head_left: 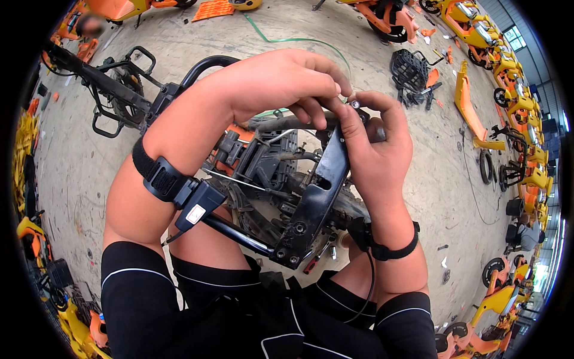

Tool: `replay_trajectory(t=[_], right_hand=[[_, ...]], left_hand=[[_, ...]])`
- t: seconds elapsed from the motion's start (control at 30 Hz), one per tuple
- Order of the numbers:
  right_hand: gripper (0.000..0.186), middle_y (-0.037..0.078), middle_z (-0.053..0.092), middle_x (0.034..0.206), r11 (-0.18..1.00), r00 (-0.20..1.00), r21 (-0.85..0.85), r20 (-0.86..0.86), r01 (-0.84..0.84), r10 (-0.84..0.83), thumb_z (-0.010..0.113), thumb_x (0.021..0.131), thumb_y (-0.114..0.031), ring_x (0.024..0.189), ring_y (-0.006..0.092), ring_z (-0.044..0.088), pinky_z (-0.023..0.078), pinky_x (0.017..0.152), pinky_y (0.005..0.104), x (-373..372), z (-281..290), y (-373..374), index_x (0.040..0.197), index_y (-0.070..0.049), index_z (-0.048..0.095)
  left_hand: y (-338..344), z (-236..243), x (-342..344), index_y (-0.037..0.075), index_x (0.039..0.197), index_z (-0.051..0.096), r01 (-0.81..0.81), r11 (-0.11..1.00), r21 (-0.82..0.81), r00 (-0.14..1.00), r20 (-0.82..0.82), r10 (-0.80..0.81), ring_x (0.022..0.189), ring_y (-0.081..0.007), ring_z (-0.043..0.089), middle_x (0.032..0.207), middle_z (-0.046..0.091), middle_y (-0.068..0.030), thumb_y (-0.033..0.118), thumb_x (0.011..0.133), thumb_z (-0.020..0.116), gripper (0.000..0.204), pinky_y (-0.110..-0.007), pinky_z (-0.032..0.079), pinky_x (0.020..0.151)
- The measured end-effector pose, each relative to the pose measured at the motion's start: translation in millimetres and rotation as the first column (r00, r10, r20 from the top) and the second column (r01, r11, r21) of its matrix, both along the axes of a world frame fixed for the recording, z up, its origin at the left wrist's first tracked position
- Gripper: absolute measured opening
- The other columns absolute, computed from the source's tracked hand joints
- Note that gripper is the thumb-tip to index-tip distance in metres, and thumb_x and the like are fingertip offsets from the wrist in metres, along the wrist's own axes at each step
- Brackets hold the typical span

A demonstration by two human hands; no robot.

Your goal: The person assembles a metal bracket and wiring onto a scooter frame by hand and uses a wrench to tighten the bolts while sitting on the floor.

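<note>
A black metal bracket [323,179] on a partly dismantled scooter frame [251,161] rises between my forearms. At its upper end, my right hand [379,146] is closed, thumb and index finger at a small silver bolt [355,105] and the bracket's top. My left hand [290,90] reaches across from the left with bent fingers meeting at the same end; whatever they grip is hidden. A curved black tube [234,234] runs to the bracket's lower end, where bolts show. A red-handled tool [311,264] and a small metal socket [333,252] lie on the floor below.
Yellow scooters [502,57] line the right and other edges. An orange panel [466,105], black plastic parts [409,78], a loose tyre [485,167] and green strapping [266,37] lie on the concrete floor [89,197]. One person [527,236] is at far right, another [89,27] upper left.
</note>
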State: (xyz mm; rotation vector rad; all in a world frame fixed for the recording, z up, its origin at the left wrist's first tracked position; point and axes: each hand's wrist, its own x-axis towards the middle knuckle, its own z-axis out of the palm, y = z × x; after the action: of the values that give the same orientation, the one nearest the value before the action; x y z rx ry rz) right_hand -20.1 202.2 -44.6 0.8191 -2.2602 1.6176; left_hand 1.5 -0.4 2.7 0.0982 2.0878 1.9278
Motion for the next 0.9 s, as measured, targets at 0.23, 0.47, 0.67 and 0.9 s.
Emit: replay_trajectory(t=[0.23,0.47,0.67,0.9], right_hand=[[0.023,0.007,0.07,0.09,0.998,0.999,0.041,0.0,0.045,-0.045,0.08,0.09,-0.019,0.06,0.0127,0.051,0.044,0.056,0.0281,0.8,-2.2,2.3,0.103,-0.006,0.066],[0.016,0.011,0.07,0.093,0.998,0.997,0.056,-0.08,0.021,-0.016,0.072,0.094,-0.012,0.077,0.0238,0.066,0.052,0.069,0.0329,0.5,-6.0,2.7,0.105,-0.004,0.065],[0.017,0.014,0.07,0.097,0.999,0.979,0.043,-0.201,-0.033,0.041,0.069,0.095,-0.009,0.087,0.0278,0.069,0.054,0.075,0.0345,-3.4,-5.8,2.2,0.11,-0.003,0.066],[0.021,0.008,0.07,0.094,0.999,0.997,-0.003,0.067,0.037,-0.037,0.077,0.091,-0.015,0.068,0.015,0.057,0.047,0.062,0.0291,7.1,2.4,0.8,0.106,-0.004,0.068]], left_hand=[[1.0,-0.8,-0.5,0.001,0.122,0.065,-0.002,1.0,-0.001,1.0,-0.002,0.002,0.08,-0.013,0.071,0.1,0.072,-0.0077,0.021,0.1,0.057,0.031,-0.026,0.054,0.073],[0.0,-1.7,-0.4,0.001,0.122,0.065,-0.005,1.0,0.006,1.0,-0.003,0.005,0.08,-0.0136,0.071,0.105,0.074,-0.0105,0.021,0.1,0.057,0.031,-0.027,0.054,0.073],[1.2,-0.5,0.7,0.001,0.122,0.065,-0.017,1.0,0.013,1.0,0.002,0.017,0.08,-0.0138,0.071,0.105,0.074,-0.0114,0.021,0.101,0.057,0.03,-0.026,0.054,0.072],[1.2,-0.3,1.2,0.0,0.122,0.065,-0.005,1.0,0.003,1.0,-0.008,0.005,0.079,-0.0133,0.071,0.099,0.072,-0.0074,0.021,0.101,0.058,0.031,-0.026,0.054,0.071]])
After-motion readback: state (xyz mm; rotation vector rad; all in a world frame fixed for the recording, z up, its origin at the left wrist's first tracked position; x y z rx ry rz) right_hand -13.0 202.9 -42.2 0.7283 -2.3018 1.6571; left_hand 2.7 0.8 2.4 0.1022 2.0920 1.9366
